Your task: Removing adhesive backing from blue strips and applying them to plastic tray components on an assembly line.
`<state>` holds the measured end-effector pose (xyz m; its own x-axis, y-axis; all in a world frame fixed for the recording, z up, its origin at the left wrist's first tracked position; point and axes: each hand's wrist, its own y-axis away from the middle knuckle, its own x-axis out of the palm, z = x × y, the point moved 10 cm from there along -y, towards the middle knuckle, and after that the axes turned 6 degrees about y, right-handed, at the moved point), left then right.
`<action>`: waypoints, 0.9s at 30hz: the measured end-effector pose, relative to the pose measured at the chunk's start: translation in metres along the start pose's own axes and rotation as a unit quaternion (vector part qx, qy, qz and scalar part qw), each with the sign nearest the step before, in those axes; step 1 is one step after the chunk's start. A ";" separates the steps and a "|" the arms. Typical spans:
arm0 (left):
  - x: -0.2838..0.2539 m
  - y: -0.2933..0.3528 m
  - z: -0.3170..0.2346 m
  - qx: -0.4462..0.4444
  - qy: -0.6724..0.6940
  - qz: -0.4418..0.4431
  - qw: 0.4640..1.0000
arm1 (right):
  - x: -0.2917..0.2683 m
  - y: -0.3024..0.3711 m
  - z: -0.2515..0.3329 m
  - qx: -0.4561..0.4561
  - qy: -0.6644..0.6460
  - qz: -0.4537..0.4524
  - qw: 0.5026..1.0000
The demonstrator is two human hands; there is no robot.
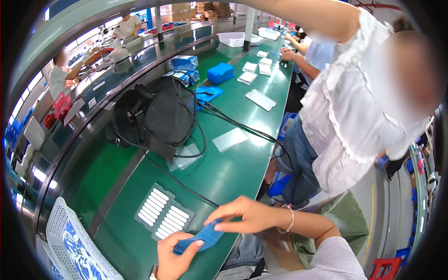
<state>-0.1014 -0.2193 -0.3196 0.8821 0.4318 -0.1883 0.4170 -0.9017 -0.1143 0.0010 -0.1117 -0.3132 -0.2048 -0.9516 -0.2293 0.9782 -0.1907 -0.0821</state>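
Both my hands grip a blue flexible sheet (pixel 206 237), bent between them above the near edge of the green table. My left hand (pixel 173 257) pinches its left end between thumb and fingers. At its upper right end, my right hand (pixel 247 215) has its fingers closed on it, with a bracelet on that wrist. Just beyond my left hand lie two clear trays (pixel 153 204) with rows of white, tube-shaped pieces. I cannot make out exactly what the blue sheet is.
A white basket (pixel 60 224) of blue-and-white packets stands at left. A black bag (pixel 170 114) with trailing cables (pixel 242 126) lies ahead, near blue packs (pixel 220 73) and clear sleeves (pixel 230 139). A person in white (pixel 345 102) stands at right, arm stretched over the table.
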 end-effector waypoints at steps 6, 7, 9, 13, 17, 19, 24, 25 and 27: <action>-0.057 0.054 0.034 -0.053 -0.023 -0.144 0.988 | -0.148 0.126 -0.094 0.019 0.224 -0.505 0.833; -0.067 0.060 0.035 -0.028 -0.009 -0.173 0.984 | -0.159 0.165 -0.119 0.046 0.274 -0.565 0.777; -0.096 0.073 0.044 0.025 0.039 -0.243 0.969 | -0.153 0.237 -0.181 0.106 0.261 -0.663 0.694; -0.145 0.089 0.072 0.075 0.346 -0.086 0.931 | -0.074 0.305 -0.284 0.206 0.226 -0.714 0.630; -0.137 0.085 0.038 -0.029 0.158 -0.255 0.954 | 0.002 0.354 -0.386 0.441 0.194 -0.624 0.615; -0.139 0.084 0.045 -0.081 0.001 -0.239 0.968 | 0.044 0.345 -0.445 0.479 0.119 -0.467 0.734; -0.123 0.061 0.052 -0.057 -0.121 -0.210 0.969 | 0.079 0.193 -0.494 0.504 0.079 -0.226 0.830; -0.123 0.055 0.055 -0.052 -0.125 -0.222 0.966 | 0.069 0.143 -0.486 0.507 0.092 -0.208 0.831; -0.135 0.049 0.059 -0.033 -0.155 -0.244 0.957 | 0.107 0.124 -0.500 0.510 0.109 -0.173 0.836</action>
<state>-0.2132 -0.3203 -0.3575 0.4759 0.7787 -0.4089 0.7847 -0.5859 -0.2024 0.0831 -0.1160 -0.8330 -0.3740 -0.7522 -0.5426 0.3571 -0.6567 0.6643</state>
